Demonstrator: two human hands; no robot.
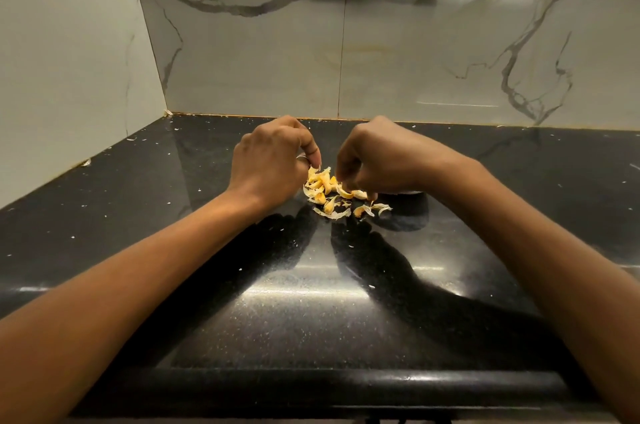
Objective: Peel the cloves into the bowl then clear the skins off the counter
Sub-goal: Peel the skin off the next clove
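Black speckled granite counter (311,319) lies under both forearms, and the left hand (273,163), a ring (302,156) on one finger, curls its thumb and forefinger tips together at the left edge of the garlic pile (327,188); whether they pinch a skin I cannot tell. That pile of yellowish cloves and papery skins lies between the hands. The right hand (377,163) presses curled fingertips into its right side, grip hidden, and a dark bowl (408,215) sits just beneath that hand's wrist, mostly covered.
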